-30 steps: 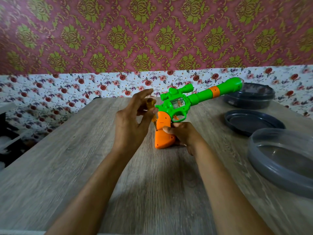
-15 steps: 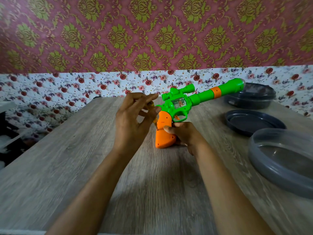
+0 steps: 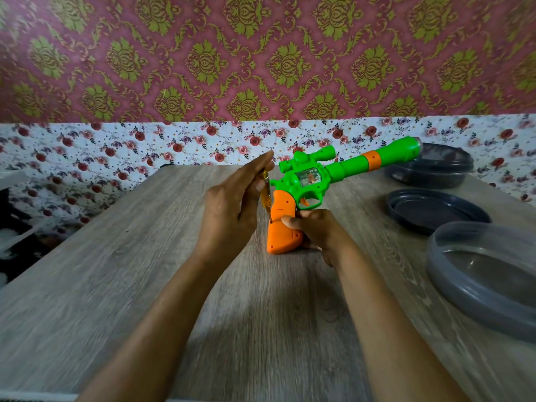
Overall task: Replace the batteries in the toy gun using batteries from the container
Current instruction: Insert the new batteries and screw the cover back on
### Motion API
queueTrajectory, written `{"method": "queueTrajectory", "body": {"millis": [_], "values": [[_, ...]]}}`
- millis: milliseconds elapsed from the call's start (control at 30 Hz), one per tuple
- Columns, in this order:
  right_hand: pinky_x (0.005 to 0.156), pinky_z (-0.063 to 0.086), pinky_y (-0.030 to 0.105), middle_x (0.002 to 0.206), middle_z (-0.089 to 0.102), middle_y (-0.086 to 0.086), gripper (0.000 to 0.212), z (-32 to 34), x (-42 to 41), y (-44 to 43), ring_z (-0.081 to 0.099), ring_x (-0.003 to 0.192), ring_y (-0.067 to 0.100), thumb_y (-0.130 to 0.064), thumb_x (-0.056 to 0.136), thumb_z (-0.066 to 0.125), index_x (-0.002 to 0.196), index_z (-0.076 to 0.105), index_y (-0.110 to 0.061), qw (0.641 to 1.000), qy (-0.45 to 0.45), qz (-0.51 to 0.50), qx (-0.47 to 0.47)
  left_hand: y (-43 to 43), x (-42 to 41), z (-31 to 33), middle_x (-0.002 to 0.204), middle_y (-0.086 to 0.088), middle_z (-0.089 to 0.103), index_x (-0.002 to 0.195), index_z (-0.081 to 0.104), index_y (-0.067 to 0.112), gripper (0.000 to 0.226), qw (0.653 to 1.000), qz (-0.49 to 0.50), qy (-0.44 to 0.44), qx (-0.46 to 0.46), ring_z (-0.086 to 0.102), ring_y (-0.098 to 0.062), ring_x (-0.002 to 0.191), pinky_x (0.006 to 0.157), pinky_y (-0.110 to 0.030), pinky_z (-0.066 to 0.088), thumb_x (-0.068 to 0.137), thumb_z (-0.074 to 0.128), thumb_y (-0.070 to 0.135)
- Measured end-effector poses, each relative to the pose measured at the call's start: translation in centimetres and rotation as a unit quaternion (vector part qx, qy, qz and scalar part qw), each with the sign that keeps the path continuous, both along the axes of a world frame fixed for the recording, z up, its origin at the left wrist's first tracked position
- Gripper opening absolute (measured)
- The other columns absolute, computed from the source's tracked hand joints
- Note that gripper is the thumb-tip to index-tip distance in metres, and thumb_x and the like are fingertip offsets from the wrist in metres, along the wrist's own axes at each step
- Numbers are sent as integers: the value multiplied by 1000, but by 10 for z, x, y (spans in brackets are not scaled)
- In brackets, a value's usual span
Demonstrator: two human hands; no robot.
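Observation:
A green toy gun [image 3: 313, 178] with an orange grip [image 3: 282, 227] stands on its grip at the table's middle, barrel pointing up to the right. My right hand [image 3: 314, 230] holds the grip from the right side, thumb across it. My left hand [image 3: 232, 207] pinches a small screwdriver [image 3: 265, 198] with a clear yellow handle; its tip touches the left edge of the orange grip. A dark round container [image 3: 432, 169] sits behind the barrel at the back right; what it holds is hidden.
A dark round lid [image 3: 435, 210] lies on the wooden table [image 3: 116, 271] right of the gun. A larger translucent grey lid [image 3: 481, 274] lies nearer at the right edge. Patterned wall stands behind the table.
My left hand's fingers have straightened along the screwdriver, and more of its yellow handle shows, with the tip low on the grip. The gun and right hand stay put.

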State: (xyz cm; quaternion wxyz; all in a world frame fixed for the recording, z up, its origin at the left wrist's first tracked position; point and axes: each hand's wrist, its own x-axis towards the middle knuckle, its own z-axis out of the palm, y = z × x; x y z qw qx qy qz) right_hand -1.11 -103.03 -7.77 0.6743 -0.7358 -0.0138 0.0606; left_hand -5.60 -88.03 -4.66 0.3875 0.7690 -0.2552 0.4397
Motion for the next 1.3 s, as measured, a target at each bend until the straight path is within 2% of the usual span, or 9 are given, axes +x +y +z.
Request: {"method": "queueTrajectory", "body": {"millis": [267, 400, 533, 600, 767, 933, 1067, 1200, 1300], "values": [[82, 50, 34, 99, 62, 10, 25, -1, 0, 1, 59, 89, 19, -9, 85, 61, 110, 63, -6, 999, 9, 28, 17, 1, -3, 3, 103, -1, 59, 116, 50, 22, 26, 992, 8, -26, -123, 58, -2, 96, 79, -19, 49, 97, 37, 10], [60, 53, 20, 97, 62, 11, 29, -3, 2, 2, 59, 72, 13, -6, 85, 61, 113, 61, 2, 999, 1, 38, 21, 4, -1, 0, 96, -6, 50, 110, 56, 18, 27, 990, 67, -9, -126, 50, -10, 80, 65, -29, 46, 97, 33, 11], [50, 51, 17, 70, 63, 0, 7, -4, 2, 4, 61, 56, 6, -4, 81, 65, 84, 64, -11, 999, 2, 42, 30, 8, 7, -7, 72, 5, 45, 109, 57, 10, 24, 987, 119, 58, -88, 42, -2, 62, 55, -21, 29, 94, 40, 18], [43, 50, 15, 55, 63, -7, 13, -3, 1, 6, 59, 45, 1, -8, 81, 66, 73, 60, -16, 998, 15, 53, 31, 10, 12, -11, 63, 11, 41, 112, 56, 11, 22, 982, 143, 111, -62, 42, -4, 56, 55, -26, 30, 92, 52, 20], [55, 46, 19, 66, 62, -6, 10, -3, -1, 10, 56, 63, 10, -20, 82, 66, 75, 62, -16, 996, 17, 86, -25, 16, 21, -19, 89, -2, 67, 107, 64, 16, 27, 958, 209, 194, 22, 63, -21, 81, 66, -28, 45, 87, 63, 34], [68, 47, 27, 73, 66, -3, 7, -5, -3, 12, 58, 69, 13, -16, 82, 66, 89, 66, -14, 990, 14, 137, -27, 19, 25, -25, 100, -5, 72, 111, 66, 24, 33, 944, 210, 248, 50, 66, -23, 92, 73, -29, 50, 84, 63, 43], [52, 49, 16, 59, 66, -9, 7, -4, -6, 13, 60, 52, 0, -16, 84, 64, 90, 66, -14, 986, 23, 165, -31, 21, 26, -26, 107, -6, 71, 115, 66, 24, 34, 942, 204, 261, 57, 65, -25, 98, 79, -32, 50, 84, 64, 40], [60, 48, 20, 75, 64, -2, 24, -4, -5, 14, 59, 65, 5, -15, 86, 61, 108, 64, -7, 985, 15, 165, -36, 22, 28, -30, 113, -4, 68, 116, 65, 25, 33, 935, 181, 294, 88, 62, -22, 101, 81, -30, 49, 85, 63, 38], [52, 47, 10, 55, 65, -12, 5, -2, -8, 12, 59, 52, -5, -12, 86, 60, 87, 65, -11, 985, 6, 172, -32, 23, 29, -32, 115, -2, 68, 115, 66, 29, 31, 928, 175, 317, 90, 62, -21, 103, 82, -29, 49, 86, 61, 39]]}}
